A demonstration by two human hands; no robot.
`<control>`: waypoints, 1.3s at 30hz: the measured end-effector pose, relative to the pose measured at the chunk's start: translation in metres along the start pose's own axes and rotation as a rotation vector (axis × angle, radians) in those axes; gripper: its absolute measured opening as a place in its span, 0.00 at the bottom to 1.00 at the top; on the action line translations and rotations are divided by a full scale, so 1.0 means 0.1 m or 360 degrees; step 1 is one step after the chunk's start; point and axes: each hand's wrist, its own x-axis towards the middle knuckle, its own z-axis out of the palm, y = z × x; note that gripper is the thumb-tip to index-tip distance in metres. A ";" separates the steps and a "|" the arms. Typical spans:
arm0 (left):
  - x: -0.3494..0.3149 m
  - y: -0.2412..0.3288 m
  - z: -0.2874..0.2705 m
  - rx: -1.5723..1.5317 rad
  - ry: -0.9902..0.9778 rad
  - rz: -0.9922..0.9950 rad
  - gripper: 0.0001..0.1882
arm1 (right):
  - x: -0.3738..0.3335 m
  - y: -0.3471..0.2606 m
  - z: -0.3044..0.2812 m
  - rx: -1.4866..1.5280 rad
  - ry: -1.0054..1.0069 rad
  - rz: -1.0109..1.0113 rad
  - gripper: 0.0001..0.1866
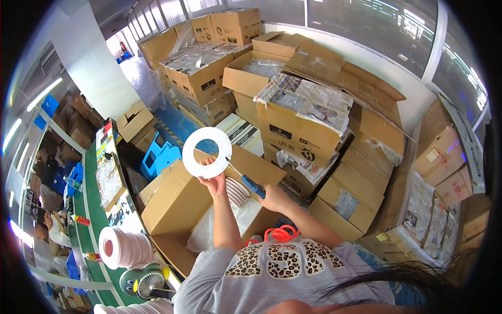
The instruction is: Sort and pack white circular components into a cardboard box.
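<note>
My left hand [213,180] grips a flat white ring [194,166] by its lower right edge, holding it up with its face toward me. Closed around a blue-handled tool [253,186], my right hand [274,198] points its thin shaft at the ring's right edge, where there is a small dark spot. Whether the tip touches the ring, I cannot tell. Below my hands stands an open cardboard box [170,201] with a row of white rings [236,192] and clear plastic inside. A red coiled hose [282,233] lies close to my body; where it connects is hidden.
Several cartons stand ahead and to the right, including one topped with newspaper [327,112]. At my left are a green conveyor [112,277], a stack of white rings [123,248] and a small fan [150,282]. A blue plastic stool [159,157] sits beyond the box.
</note>
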 end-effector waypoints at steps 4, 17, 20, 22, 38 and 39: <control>-0.02 0.03 -0.05 0.0086 -0.0051 0.0005 0.37 | 0.04 -0.08 -0.08 -0.0010 0.0062 0.0015 0.14; 0.21 0.53 0.33 0.0208 -0.0199 0.0173 0.36 | 0.04 0.26 0.00 0.0346 0.0345 -0.0113 0.14; 0.38 1.11 0.72 0.0239 -0.0205 0.0339 0.37 | -0.09 0.29 -0.04 0.0418 0.0316 -0.0095 0.15; 0.44 1.55 0.95 0.0391 -0.0224 0.0520 0.31 | -0.12 0.41 -0.02 0.0493 0.0365 -0.0137 0.15; -1.28 4.74 1.40 0.1084 0.0561 0.1715 0.14 | -0.27 0.62 -0.08 0.0928 0.0119 0.0083 0.18; -1.31 4.74 1.39 0.1144 0.0605 0.1692 0.14 | -0.27 0.63 -0.07 0.0924 0.0116 0.0090 0.18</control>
